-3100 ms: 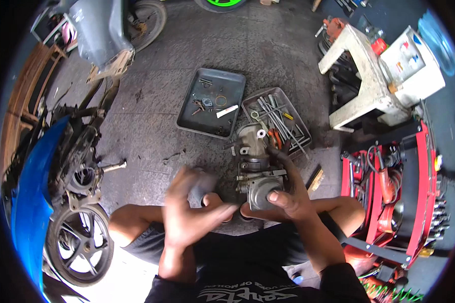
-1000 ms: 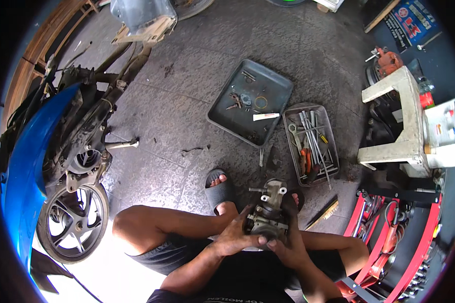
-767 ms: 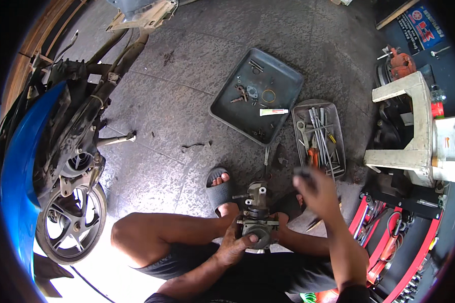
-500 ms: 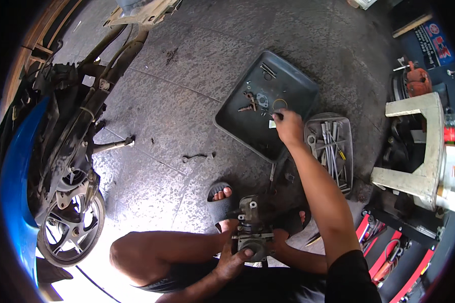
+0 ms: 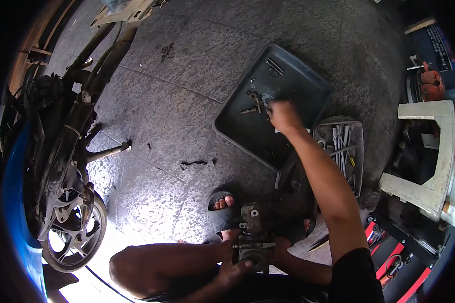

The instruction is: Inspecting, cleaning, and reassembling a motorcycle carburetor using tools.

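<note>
In my left hand is a grey cast-metal engine part, held upright between my knees with the thumb across its lower end. It has the look of a carburetor or throttle body. My right hand reaches over a dark tray, its fingers curled together and blurred by motion. Something small and dark shows at the fingertips, too smeared to name. Beside those fingers lie a flat gasket, partly covered, and brownish metal fittings. Long bolts or pins rest toward the tray's far end.
Right of the tray stands a bin of wrenches and sockets. A small curved lever lies on the floor. The motorcycle takes up the left side. At the right are a whitish stand and a red-edged tool rack.
My right hand has shifted slightly left over the tray, now partly covering the gasket. The view has turned a little. My left hand keeps its hold on the metal part.
</note>
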The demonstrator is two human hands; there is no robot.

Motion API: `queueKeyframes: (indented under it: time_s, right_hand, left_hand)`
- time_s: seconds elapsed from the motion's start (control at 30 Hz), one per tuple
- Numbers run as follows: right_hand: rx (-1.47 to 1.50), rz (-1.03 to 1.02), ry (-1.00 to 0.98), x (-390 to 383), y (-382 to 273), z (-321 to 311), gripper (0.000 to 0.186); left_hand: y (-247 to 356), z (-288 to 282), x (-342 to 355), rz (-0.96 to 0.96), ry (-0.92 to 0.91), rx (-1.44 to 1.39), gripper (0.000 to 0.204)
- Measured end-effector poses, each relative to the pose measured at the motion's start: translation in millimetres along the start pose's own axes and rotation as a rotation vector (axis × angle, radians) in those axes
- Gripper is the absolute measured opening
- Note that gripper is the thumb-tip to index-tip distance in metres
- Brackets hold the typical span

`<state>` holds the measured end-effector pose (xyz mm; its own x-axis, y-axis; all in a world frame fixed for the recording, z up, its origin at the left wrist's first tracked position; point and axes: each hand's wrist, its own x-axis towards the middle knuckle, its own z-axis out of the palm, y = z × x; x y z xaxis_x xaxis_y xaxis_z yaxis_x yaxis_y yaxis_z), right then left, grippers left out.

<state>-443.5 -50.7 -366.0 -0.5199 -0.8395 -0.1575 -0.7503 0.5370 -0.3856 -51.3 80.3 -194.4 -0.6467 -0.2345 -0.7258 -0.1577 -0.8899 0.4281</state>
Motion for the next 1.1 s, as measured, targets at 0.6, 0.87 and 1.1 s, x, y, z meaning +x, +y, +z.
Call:
queueKeyframes:
  time_s: [0.6, 0.87, 1.1]
  right_hand:
    - [-0.196, -0.051, -0.078, -19, 7, -9, 0.017]
    - [0.368, -0.309, -0.140, -111, -168, -178, 0.024]
    - [0.622, -0.494, -0.314, -257, -269, -272, 0.031]
  left_hand:
    - [16, 0, -4, 0.042, 0.023, -0.045, 0.099]
    - [19, 6, -9, 0.126, 0.054, -0.114, 0.089]
    - [18, 25, -21, 0.222, -0.073, -0.150, 0.082]
